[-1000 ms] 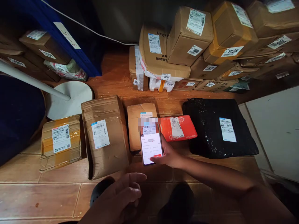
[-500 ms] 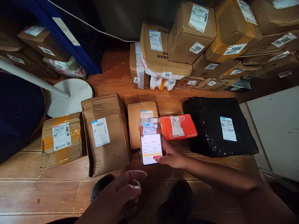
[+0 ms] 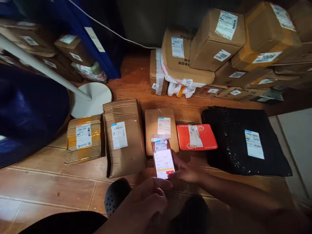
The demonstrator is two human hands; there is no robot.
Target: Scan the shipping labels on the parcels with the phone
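My right hand (image 3: 186,170) grips a smartphone (image 3: 164,162) with a lit screen, its thumb by the red button at the bottom. The screen shows a label picture above a white form. Behind the phone lies a small cardboard box (image 3: 151,120) with a white label, partly covered by it. My left hand (image 3: 152,198) is just below the phone, holding nothing, index finger stretched out and the other fingers loosely curled. Left of the phone lie a larger cardboard box (image 3: 133,139) and a taped box (image 3: 96,130). To the right are a red parcel (image 3: 209,136) and a black plastic-wrapped parcel (image 3: 231,139).
Stacked boxes (image 3: 203,55) with number labels stand along the back right. At left are a blue shelf post (image 3: 107,58), a white round stand base (image 3: 102,94) and a dark blue bag (image 3: 31,110). A perforated shoe (image 3: 117,195) is on the wooden floor (image 3: 44,188).
The view has shifted left, so the parcels appear farther right. My left hand has come up and right, close to the phone's bottom edge. My right hand keeps its hold on the phone.
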